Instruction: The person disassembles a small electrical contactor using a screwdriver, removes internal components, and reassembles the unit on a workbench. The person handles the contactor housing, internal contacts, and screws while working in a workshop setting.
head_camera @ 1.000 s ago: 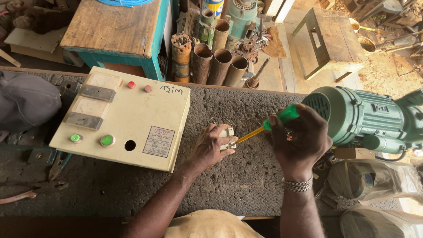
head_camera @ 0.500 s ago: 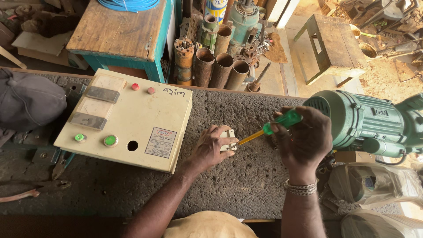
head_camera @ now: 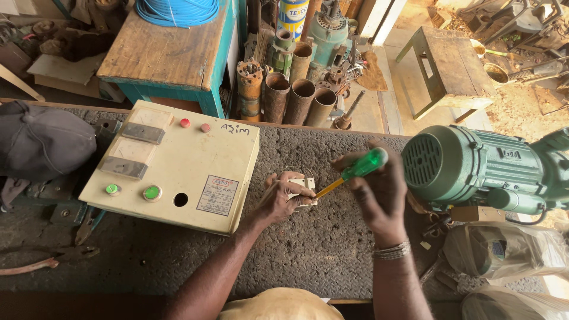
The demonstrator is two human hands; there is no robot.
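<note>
Small white electrical part [head_camera: 303,191] sits on the bench [head_camera: 332,261], just right of the cream control box [head_camera: 178,172]. Left hand [head_camera: 281,198] pins it down, fingers curled over it. Right hand [head_camera: 379,192] grips a green-handled screwdriver [head_camera: 355,172], fingers clenched round the handle, tip angled onto the part. Step in hand looks like turning a terminal screw. Next move calls for steady downward pressure, tip kept seated. Green motor [head_camera: 480,169] lies near, right.
</note>
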